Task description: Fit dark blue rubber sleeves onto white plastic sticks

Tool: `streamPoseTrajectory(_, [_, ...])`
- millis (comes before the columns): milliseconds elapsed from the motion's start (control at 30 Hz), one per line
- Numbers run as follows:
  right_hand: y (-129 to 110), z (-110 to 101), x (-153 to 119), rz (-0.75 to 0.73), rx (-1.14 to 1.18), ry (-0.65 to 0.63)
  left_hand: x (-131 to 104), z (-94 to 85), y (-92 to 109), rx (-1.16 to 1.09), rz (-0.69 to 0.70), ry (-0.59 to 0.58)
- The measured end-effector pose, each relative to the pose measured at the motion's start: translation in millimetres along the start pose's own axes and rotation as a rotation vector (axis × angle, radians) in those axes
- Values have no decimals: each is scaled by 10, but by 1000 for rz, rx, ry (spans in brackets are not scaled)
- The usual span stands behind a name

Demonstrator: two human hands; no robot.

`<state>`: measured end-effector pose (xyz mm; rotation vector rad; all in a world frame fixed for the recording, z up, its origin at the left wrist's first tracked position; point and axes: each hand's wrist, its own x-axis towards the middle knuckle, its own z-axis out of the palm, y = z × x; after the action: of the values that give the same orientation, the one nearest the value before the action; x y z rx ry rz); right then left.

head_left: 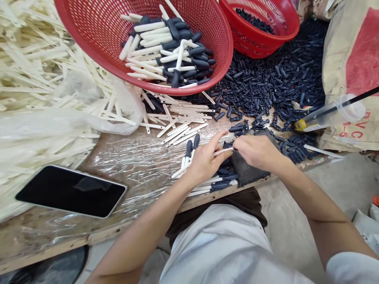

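Observation:
My left hand (207,157) is closed on a white plastic stick (223,151), whose end points toward my right hand. My right hand (247,148) is pinched at the stick's right end, above a dark pad (259,163); what its fingertips hold is hidden. Beside my left hand, two white sticks with dark blue handles (188,149) lean together. More handled sticks (217,186) lie at the table's front edge, below my hands. Loose white sticks (185,134) are spread on the table behind my left hand.
A large red basket (97,51) holds handled sticks. A smaller red basket (251,43) stands behind a heap of dark blue parts (260,86). White sticks (26,71) pile up at left, near a phone (72,191). A clear cup (334,112) and a sack (352,67) are at right.

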<state>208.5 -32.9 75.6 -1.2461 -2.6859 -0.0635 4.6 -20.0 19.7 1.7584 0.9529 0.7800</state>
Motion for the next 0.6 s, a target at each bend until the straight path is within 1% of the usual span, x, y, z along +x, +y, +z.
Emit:
streamPoseTrajectory(67, [-58, 1, -58, -78, 21, 15, 8, 6, -21, -29, 37, -51])
streamPoseTrajectory(100, [-75, 7, -84, -72, 54, 31, 12, 9, -27, -37, 45, -69])
streamPoseTrajectory(133, [-87, 17, -106, -34, 104, 55, 13, 13, -30, -41, 45, -81])
streamPoseTrajectory(200, [-114, 43, -140, 121, 273, 90, 11, 18, -26, -54, 38, -80])
streamPoseTrajectory(267, [-149, 65, -160, 304, 487, 89, 5, 22, -16, -70, 33, -55])
streamPoseTrajectory(333, [-184, 65, -172, 413, 623, 84, 0, 25, -8, -78, 34, -42])
streamPoseTrajectory(400, [-203, 34, -180, 435, 620, 127, 0, 29, -8, -61, 37, -45])
streamPoseTrajectory(467, [-200, -24, -186, 416, 551, 174, 3, 32, -16, -29, 49, -56])
streamPoseTrajectory(600, [-163, -144, -192, 326, 433, 179, 1, 22, -28, 33, 118, -76])
